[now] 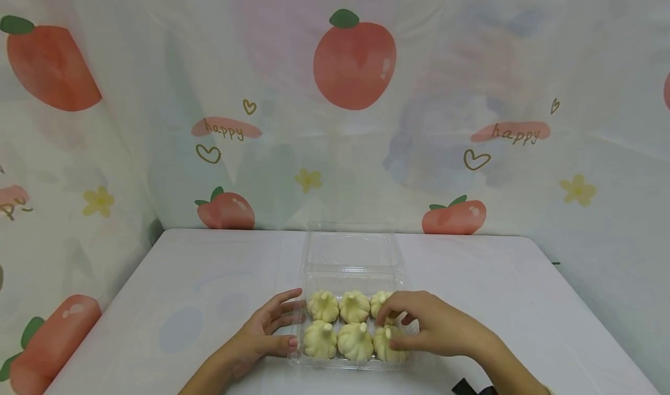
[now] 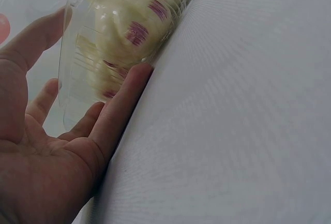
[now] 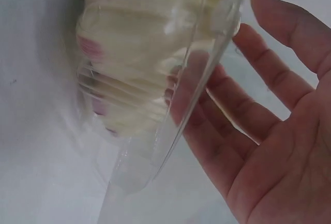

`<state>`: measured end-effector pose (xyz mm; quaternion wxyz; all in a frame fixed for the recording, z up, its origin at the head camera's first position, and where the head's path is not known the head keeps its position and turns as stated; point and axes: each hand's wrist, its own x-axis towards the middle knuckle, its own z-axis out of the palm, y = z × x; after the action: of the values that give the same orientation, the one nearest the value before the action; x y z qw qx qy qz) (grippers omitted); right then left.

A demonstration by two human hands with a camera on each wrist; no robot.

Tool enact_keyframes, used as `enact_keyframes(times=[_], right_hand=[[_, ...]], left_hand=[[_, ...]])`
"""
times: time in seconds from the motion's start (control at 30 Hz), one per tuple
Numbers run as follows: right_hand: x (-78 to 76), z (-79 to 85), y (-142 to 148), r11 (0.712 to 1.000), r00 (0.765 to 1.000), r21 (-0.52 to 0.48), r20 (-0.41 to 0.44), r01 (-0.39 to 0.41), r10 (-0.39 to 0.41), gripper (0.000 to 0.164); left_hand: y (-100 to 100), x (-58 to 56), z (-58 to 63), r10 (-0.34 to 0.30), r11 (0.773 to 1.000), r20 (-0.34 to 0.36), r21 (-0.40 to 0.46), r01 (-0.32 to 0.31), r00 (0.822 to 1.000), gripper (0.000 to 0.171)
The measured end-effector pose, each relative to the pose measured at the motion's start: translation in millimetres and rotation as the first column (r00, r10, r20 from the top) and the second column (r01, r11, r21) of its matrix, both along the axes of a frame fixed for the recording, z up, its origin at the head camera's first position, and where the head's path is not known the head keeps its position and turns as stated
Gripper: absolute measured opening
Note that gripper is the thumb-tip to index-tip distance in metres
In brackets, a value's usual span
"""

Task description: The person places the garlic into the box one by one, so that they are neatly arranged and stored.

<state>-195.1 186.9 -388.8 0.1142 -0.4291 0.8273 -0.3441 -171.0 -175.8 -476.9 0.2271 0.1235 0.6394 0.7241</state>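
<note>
A clear plastic clamshell box [image 1: 349,366] stands on the table, its lid [image 1: 353,249] tipped back. Two rows of pale garlic bulbs [image 1: 355,341] fill the tray; purple patches show on them through the wall in the left wrist view. My left hand [image 1: 267,328] lies along the box's left side, fingers extended and thumb at the rim. Over the right end is my right hand [image 1: 429,325], its fingers above the back right bulb and its thumb by the front right bulb [image 1: 384,348]. In the right wrist view, the right hand's [image 3: 269,120] fingers spread at the wall, partly seen through plastic.
A white cloth covers the table [image 1: 235,267]. Behind it hangs a curtain [image 1: 356,168] printed with red fruit, hearts and flowers. A small black object [image 1: 466,387] shows at the bottom edge, beside the right forearm.
</note>
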Motion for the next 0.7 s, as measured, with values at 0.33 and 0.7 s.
enact_keyframes(times=[0.33,0.7], right_hand=[[-16.7,0.8,14,0.981,0.996,-0.174,0.03,0.089,-0.085,0.028],[-40.3,-10.2,33,0.923,0.949,-0.24,0.175,0.301,-0.264,0.035]], left_hand=[[-1,-0.8,-1.0,-0.004,1.0,-0.001,0.001,0.004,1.0,0.085],[0,-0.5,-0.8,-0.005,1.0,-0.002,0.003,0.005,1.0,0.083]])
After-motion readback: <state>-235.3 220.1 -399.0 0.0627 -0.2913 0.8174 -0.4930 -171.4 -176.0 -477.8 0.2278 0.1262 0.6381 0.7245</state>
